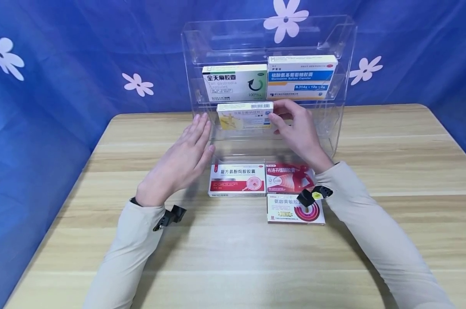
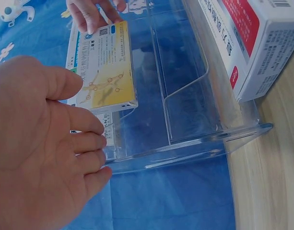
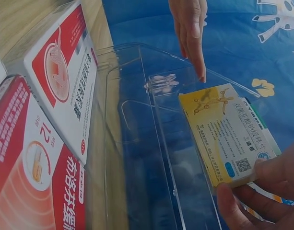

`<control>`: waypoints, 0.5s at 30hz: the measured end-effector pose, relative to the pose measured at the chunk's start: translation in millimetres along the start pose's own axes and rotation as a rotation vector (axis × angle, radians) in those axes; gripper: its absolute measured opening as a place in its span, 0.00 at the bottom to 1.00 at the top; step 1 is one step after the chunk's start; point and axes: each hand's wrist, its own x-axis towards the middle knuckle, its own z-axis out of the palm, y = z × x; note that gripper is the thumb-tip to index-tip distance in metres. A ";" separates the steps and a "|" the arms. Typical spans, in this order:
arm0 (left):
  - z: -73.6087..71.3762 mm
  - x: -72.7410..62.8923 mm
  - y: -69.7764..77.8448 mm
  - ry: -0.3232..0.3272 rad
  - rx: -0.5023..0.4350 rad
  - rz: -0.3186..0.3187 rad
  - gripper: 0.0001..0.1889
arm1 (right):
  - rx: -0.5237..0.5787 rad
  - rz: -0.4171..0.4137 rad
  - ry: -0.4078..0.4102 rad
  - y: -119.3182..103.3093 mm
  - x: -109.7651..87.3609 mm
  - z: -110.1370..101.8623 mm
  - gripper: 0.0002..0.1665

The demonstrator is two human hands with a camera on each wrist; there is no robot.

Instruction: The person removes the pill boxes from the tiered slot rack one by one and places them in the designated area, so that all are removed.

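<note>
My right hand (image 1: 296, 126) pinches the right end of a yellow-and-white medicine box (image 1: 242, 118) between thumb and fingers. This box is at the middle tier of a clear acrylic display rack (image 1: 233, 146), its printed front facing me. In the right wrist view, the thumb and fingertips grip the corner near the QR code of the yellow-and-white box (image 3: 228, 129). My left hand (image 1: 183, 156) is held with fingers straight at the rack's left side, palm toward the box and holding nothing. The left wrist view shows its bare palm (image 2: 41, 139).
On the upper tier stand a green-and-white box (image 1: 237, 88) and a blue-and-white box (image 1: 302, 77). Before the rack lie a white-and-red box (image 1: 237, 178), a red box (image 1: 283, 182) and a white box with a purple ring (image 1: 283, 210). Behind hangs a blue flowered cloth (image 1: 101, 56).
</note>
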 end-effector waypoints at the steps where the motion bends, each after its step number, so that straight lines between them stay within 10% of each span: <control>1: 0.1 -0.3 -0.1 0.000 0.000 0.000 0.33 | -0.001 0.000 -0.002 -0.5 -0.5 -0.2 0.17; 15: 0.3 -2.0 0.2 0.003 0.000 -0.003 0.33 | 0.037 0.095 -0.066 -2.2 -9.7 -8.0 0.16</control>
